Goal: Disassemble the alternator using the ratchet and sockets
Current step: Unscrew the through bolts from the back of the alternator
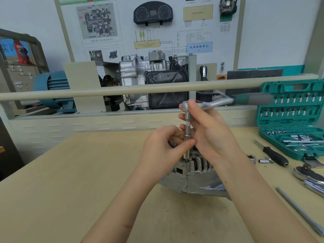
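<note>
Both forearms reach in — left hand (pixel 164 146) pinches the extension (pixel 187 137), right hand (pixel 208 130) grips the ratchet (pixel 206 103); alternator (pixel 194 174) bolt loosening next, probably.

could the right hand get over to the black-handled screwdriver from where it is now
Probably yes: the black-handled screwdriver lies in the open on the table right of the alternator, nothing between. But the right hand would first have to release the ratchet.
</note>
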Demonstrator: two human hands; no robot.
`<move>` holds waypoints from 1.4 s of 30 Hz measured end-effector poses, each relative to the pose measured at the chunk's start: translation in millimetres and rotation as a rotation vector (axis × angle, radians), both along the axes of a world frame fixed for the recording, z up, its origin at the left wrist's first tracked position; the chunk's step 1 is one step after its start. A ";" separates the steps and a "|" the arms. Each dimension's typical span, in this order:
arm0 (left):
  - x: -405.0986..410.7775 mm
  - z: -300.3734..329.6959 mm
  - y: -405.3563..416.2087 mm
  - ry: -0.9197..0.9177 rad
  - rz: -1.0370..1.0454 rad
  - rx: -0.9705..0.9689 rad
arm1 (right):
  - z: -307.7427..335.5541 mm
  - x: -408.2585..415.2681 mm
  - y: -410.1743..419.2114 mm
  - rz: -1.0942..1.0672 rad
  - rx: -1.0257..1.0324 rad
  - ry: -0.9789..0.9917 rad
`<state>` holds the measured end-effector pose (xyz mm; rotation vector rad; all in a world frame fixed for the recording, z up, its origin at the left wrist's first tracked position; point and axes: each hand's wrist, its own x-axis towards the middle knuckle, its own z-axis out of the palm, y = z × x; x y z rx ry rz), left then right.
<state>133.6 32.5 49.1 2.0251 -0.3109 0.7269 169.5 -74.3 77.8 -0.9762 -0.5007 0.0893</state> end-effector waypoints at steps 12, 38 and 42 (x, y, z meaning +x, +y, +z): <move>1.5 0.2 3.9 0.051 -0.087 -0.025 | 0.3 -1.5 -0.7 0.060 -0.026 -0.003; -1.4 1.7 0.3 -0.021 -0.065 0.032 | -1.0 -0.7 1.5 -0.035 -0.081 -0.011; 2.1 -0.9 -4.5 -0.093 0.044 -0.001 | 0.0 -0.3 -0.1 -0.035 -0.060 -0.001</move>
